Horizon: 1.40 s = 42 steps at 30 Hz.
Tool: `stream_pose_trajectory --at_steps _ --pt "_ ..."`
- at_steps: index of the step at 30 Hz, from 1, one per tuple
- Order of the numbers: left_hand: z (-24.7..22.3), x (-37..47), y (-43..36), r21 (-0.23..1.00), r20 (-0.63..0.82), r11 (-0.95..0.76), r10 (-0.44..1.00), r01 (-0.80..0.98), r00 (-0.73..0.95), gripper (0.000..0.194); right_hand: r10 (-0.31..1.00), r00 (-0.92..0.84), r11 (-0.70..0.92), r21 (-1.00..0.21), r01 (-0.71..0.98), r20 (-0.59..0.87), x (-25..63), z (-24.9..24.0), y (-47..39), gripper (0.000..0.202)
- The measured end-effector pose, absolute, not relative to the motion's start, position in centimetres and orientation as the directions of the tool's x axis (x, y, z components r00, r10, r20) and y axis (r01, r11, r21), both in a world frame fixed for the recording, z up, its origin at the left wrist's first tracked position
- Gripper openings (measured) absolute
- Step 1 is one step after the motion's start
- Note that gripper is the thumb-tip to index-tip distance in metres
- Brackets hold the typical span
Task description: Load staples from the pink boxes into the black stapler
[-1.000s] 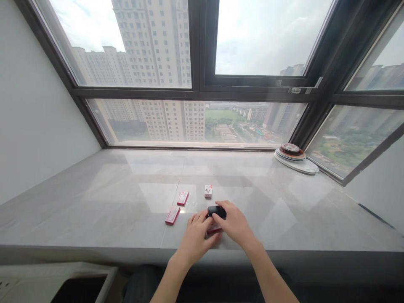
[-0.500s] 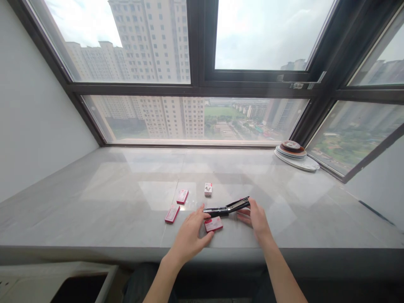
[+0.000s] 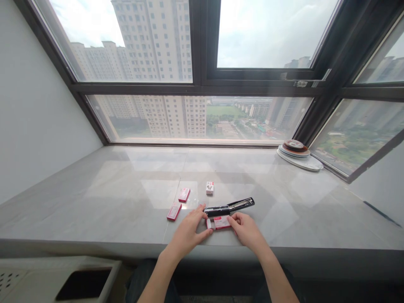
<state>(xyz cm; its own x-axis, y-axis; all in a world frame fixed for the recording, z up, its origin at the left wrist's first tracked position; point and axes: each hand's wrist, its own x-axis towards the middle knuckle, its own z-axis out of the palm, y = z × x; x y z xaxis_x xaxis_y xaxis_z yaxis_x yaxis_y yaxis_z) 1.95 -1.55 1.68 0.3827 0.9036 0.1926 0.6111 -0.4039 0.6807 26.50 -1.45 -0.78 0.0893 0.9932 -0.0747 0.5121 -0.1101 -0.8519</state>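
A black stapler (image 3: 217, 210) lies spread open on the sill, its top arm angled up to the right. Just in front of it is a red-and-white staple box (image 3: 221, 221), drawn partly open with its inner tray showing at the left. My left hand (image 3: 187, 229) curves around the box's left end, thumb at the lower edge and fingertips by the stapler's left end. Pinched between thumb and fingers of my right hand (image 3: 248, 230) is the box's right end.
Two red-and-white boxes, one nearer (image 3: 174, 211) and one farther (image 3: 184, 195), lie to the left. A small white box (image 3: 210, 188) stands behind the stapler. Stacked plates (image 3: 298, 162) sit in the far right corner by the window. The sill's front edge (image 3: 126, 242) runs close to my forearms.
My right hand has let go of the stapler's raised arm and moved left and nearer, onto the staple box. The box is now slid partly open. My left hand has barely moved.
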Motion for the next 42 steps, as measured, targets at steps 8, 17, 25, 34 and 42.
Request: stream_pose_trajectory --at_steps 8,17,25,34,42 --pt "0.6 1.9 -1.7 0.635 0.249 -0.449 0.889 0.629 0.384 0.041 0.995 -0.006 0.092 -0.849 0.521 0.104 24.4 2.8 -1.0 0.038" --pt "0.1 1.9 -1.2 0.636 0.263 -0.462 0.883 0.618 0.390 0.041 0.996 -0.023 -0.080 -0.981 0.175 -0.086 19.3 0.4 1.1 0.041" --pt "-0.3 1.6 -1.0 0.647 0.264 -0.449 0.890 0.616 0.372 0.072 0.975 -0.145 0.215 -0.874 0.436 0.168 19.3 3.9 -0.1 0.025" --pt "0.8 1.3 -1.5 0.675 0.254 -0.442 0.891 0.590 0.377 0.028 0.943 -0.322 0.287 -0.685 0.669 0.081 23.2 4.3 -2.0 0.017" --pt "1.4 2.5 -3.0 0.596 0.310 -0.329 0.936 0.733 0.167 0.027 0.997 -0.073 0.062 -0.668 0.741 0.011 27.5 1.8 -2.9 0.035"
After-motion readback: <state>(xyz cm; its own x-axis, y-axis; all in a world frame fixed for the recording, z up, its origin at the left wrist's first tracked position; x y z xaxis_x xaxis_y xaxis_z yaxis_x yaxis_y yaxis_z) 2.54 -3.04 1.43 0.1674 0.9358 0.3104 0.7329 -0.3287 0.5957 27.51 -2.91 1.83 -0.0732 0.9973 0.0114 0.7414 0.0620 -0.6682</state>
